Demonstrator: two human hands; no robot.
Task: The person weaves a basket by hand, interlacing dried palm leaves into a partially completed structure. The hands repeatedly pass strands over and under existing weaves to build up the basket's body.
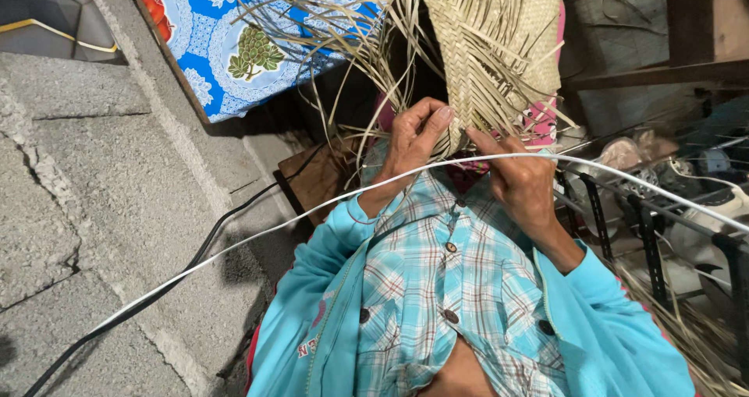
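A half-woven basket (491, 46) of dry palm strips is held up in front of my chest, its dark opening turned to the left. Loose unwoven strips (312, 30) fan out from its rim. My left hand (413, 140) grips the lower edge of the weave, thumb on top. My right hand (519, 179) pinches strips at the same edge, just right of the left hand. I wear a turquoise jacket over a plaid shirt (437, 288).
A white cable (234, 245) crosses the view in front of my hands, and a black cable (195, 256) lies on the cracked concrete floor (94, 210). A blue flowered cloth (226, 38) lies ahead. A dark metal rack (647, 241) holding small objects stands at the right.
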